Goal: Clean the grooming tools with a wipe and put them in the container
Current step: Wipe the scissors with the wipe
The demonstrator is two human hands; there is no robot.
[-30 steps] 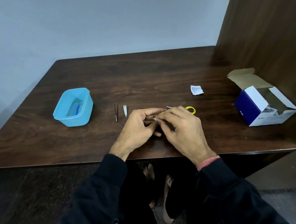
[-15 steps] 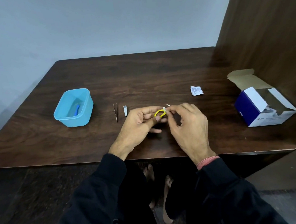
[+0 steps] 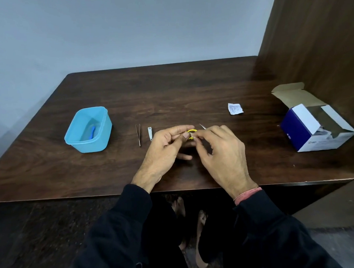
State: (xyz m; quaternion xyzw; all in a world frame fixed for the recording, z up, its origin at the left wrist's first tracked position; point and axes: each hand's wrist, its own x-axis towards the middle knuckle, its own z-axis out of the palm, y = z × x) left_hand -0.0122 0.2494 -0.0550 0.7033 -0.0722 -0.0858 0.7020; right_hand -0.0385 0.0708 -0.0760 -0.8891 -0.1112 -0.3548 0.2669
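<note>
Small scissors with yellow handle loops (image 3: 191, 131) are held above the table's middle, and the metal tip (image 3: 202, 126) pokes out past my fingers. My left hand (image 3: 166, 148) pinches a yellow loop. My right hand (image 3: 220, 152) pinches a small white wipe (image 3: 193, 136) against the handle. Left of my hands, tweezers (image 3: 138, 134) and a nail clipper (image 3: 150, 133) lie on the table. Further left stands the blue plastic container (image 3: 102, 125) with a blue tool (image 3: 92, 131) inside.
A torn white wipe sachet (image 3: 235, 108) lies on the dark wooden table (image 3: 170, 93) behind my right hand. An open blue and white cardboard box (image 3: 315, 126) sits at the right, beside a wooden side panel (image 3: 320, 34). Bare feet show under the table.
The scissors were turned in my hands: the yellow loop moved from the right side to between my fingertips. My right hand shifted the wipe from the blade to the handle.
</note>
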